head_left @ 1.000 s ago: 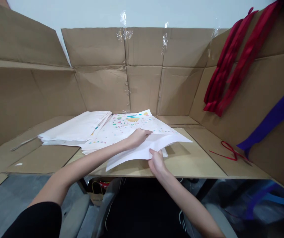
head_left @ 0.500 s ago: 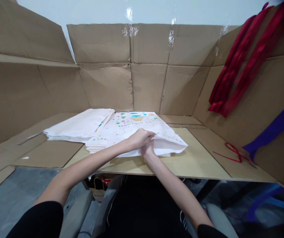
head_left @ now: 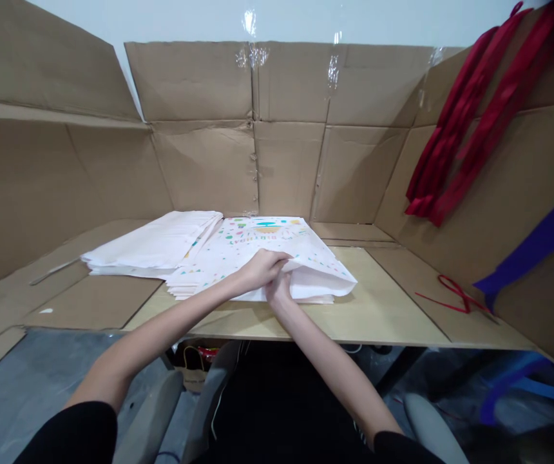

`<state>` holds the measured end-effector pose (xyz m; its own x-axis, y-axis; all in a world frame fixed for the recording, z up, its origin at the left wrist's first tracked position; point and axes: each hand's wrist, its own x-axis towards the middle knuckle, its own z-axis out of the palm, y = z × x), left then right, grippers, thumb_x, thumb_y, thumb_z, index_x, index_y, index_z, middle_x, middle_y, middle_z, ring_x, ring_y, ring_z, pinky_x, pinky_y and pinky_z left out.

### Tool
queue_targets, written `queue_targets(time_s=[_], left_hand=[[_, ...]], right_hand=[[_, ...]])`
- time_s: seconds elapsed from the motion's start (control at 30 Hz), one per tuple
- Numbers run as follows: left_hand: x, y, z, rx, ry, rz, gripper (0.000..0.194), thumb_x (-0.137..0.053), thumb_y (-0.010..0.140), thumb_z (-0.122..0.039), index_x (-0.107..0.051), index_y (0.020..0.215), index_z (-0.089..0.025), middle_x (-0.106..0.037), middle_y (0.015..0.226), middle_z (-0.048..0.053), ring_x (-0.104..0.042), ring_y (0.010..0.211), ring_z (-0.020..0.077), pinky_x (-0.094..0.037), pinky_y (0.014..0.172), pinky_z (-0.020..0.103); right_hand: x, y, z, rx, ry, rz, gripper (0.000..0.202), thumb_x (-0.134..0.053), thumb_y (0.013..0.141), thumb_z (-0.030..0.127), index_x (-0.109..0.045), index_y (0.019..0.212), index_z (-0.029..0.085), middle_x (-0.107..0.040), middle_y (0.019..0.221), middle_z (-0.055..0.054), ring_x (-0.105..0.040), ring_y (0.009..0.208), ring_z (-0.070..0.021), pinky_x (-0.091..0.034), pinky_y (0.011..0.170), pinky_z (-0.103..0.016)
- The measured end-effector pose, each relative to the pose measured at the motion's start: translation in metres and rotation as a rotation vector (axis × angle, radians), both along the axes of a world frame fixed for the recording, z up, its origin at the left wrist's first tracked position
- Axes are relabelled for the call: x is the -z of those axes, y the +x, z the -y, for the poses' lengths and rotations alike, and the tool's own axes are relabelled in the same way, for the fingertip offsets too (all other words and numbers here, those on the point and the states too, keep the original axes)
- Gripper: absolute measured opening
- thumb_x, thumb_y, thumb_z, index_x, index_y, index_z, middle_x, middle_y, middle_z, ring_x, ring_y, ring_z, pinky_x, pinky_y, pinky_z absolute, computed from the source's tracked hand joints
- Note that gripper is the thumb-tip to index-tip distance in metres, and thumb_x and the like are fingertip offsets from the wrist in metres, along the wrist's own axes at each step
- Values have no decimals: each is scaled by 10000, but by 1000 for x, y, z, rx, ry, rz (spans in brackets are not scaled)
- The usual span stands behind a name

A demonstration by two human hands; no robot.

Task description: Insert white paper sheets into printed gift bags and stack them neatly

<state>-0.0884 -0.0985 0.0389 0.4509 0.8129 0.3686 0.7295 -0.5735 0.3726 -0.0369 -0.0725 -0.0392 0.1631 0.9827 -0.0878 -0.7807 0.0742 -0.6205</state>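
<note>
A white bag (head_left: pixel 267 254) with a colourful birthday print lies on top of a stack of similar white pieces (head_left: pixel 187 287). Its near edge is lifted, so the mouth gapes toward the right. Over that edge, my left hand (head_left: pixel 261 267) pinches the upper layer between closed fingers. My right hand (head_left: pixel 279 288) is just below and beside it at the mouth, its fingers closed on the bag's edge and partly hidden by the left hand and the cloth-like material.
Left of the bag is another pile of folded white pieces (head_left: pixel 154 241). Cardboard walls (head_left: pixel 286 167) enclose the tabletop (head_left: pixel 373 316). Red ribbons (head_left: pixel 475 122) and a blue ribbon (head_left: pixel 533 245) hang at the right, with a thin red cord (head_left: pixel 455 298) lying below.
Both hands have shifted slightly left, drawing the lifted edge with them. The bag's right corner has moved left, and the mouth still gapes.
</note>
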Motion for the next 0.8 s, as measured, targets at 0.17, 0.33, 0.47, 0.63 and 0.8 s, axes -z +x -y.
queue_targets(time_s=[0.17,0.33,0.47,0.63,0.8], left_hand=[[19,-16,-1,-11,-47,50,304,-443,887,-136,-653,1106,-136,-690,1052,59,-643,952,170,-466,847,260],[35,-16,-4,32,-30,115,315,-427,885,-139,-654,1102,-160,-689,1057,41,-641,941,161,-471,844,270],[36,-15,-6,19,-40,75,332,-428,870,-129,-660,1105,-163,-690,1058,47,-639,968,167,-464,868,285],[34,-21,-4,30,-112,101,331,-427,880,-159,-655,1118,-130,-687,1060,65,-639,950,172,-454,874,290],[31,-30,-9,82,-203,198,304,-457,875,-203,-675,1074,-132,-697,1031,53,-633,922,174,-453,875,300]], right_hand=[[3,21,15,-2,-75,-87,349,-468,618,49,-525,941,169,-633,836,11,-605,816,-127,-496,767,-221],[-11,18,16,4,-144,-39,397,-354,608,-45,-478,905,187,-595,769,46,-589,710,-84,-492,683,-176],[-17,8,15,-49,-200,-45,331,-357,682,-39,-447,905,189,-570,701,56,-575,661,-86,-486,635,-174],[-10,4,13,-7,-174,-23,417,-337,632,-70,-489,924,187,-597,746,48,-587,675,-77,-482,637,-148],[-4,-2,4,12,-93,-44,361,-374,654,-30,-513,908,186,-609,748,38,-593,695,-88,-502,693,-185]])
